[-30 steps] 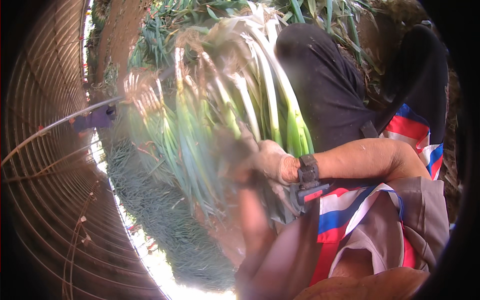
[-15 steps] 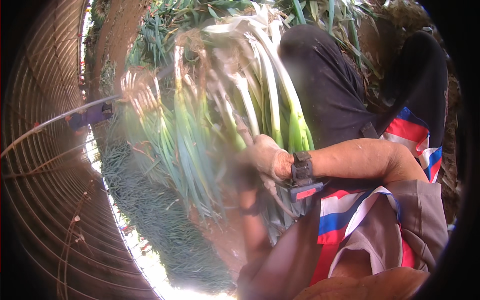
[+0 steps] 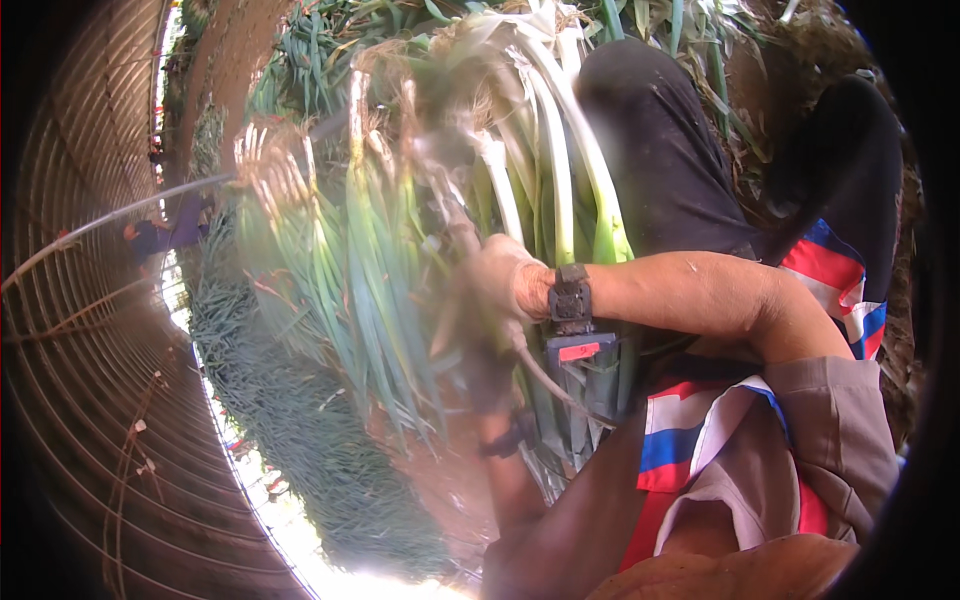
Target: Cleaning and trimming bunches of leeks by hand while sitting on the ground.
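Observation:
My right hand (image 3: 506, 278), in a pale glove, is closed around a thin wand (image 3: 460, 226) that points up among the long green onions. A hose (image 3: 556, 388) runs from below this hand toward my lap. My left hand (image 3: 486, 372) is below and slightly left of it, dark and smeared, so its fingers and anything in them cannot be made out. Just right of the wand lie thick green onions (image 3: 552, 190) with bare white stems. To the left, a row of green onions (image 3: 365, 240) still shows roots and brownish skins at the upper ends.
A large heap of green leaves (image 3: 300, 440) stretches along the left side. My bent knee (image 3: 650, 130) borders the onions on the right. More leaves and peeled scraps (image 3: 690, 30) lie beyond it. A ribbed tunnel wall (image 3: 90, 330) curves at far left, with a pale pole (image 3: 110, 228) before it.
My right hand has shifted left and slightly up with the wand, still closed on it. The left hand stays low and blurred. The onion rows look much the same.

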`<state>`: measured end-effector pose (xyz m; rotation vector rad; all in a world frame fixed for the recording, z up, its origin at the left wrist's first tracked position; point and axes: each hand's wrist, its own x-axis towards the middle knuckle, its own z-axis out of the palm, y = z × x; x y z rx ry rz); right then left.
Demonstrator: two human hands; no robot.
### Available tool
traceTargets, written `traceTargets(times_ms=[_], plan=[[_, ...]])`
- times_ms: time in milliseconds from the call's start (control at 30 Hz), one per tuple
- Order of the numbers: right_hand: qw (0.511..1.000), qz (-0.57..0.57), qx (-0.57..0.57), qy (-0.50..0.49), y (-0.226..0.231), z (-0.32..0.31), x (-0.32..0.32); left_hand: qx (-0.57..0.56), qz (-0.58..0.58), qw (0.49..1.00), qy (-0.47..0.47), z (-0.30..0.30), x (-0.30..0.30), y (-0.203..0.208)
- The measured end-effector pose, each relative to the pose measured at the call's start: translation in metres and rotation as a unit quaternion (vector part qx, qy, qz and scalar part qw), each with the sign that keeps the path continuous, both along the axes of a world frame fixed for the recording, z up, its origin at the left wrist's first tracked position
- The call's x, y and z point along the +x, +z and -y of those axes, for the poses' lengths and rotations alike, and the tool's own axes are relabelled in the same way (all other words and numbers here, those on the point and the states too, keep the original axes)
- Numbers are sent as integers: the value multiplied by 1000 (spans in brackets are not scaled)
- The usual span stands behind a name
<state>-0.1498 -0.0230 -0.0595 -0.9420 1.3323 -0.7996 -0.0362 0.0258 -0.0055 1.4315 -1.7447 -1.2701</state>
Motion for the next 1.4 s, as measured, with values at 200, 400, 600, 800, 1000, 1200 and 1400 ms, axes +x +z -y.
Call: traceTargets(times_ms=[200, 400, 600, 800, 1000, 1200, 1400], plan=[[995, 69, 72, -26, 19, -32, 2, -74, 184, 975, -102, 23, 29, -7], [998, 33, 57, -12, 37, -48, -7, -57, 191, 973, -119, 31, 39, -11], [999, -18, 41, 22, -5, -40, 15, -58, 203, 969, -126, 30, 40, -14], [999, 25, 19, 22, 49, -58, -24, -51, 220, 966, -128, 24, 51, -13], [963, 187, 83, -174, 65, -86, -22, -62, 254, 951, -166, 17, 53, -4], [940, 263, 171, -136, 34, -82, -15, -198, 349, 895, -197, 76, 47, -16], [940, 269, 168, -126, 52, -81, -22, -317, 543, 772, -97, 180, 50, -68]])
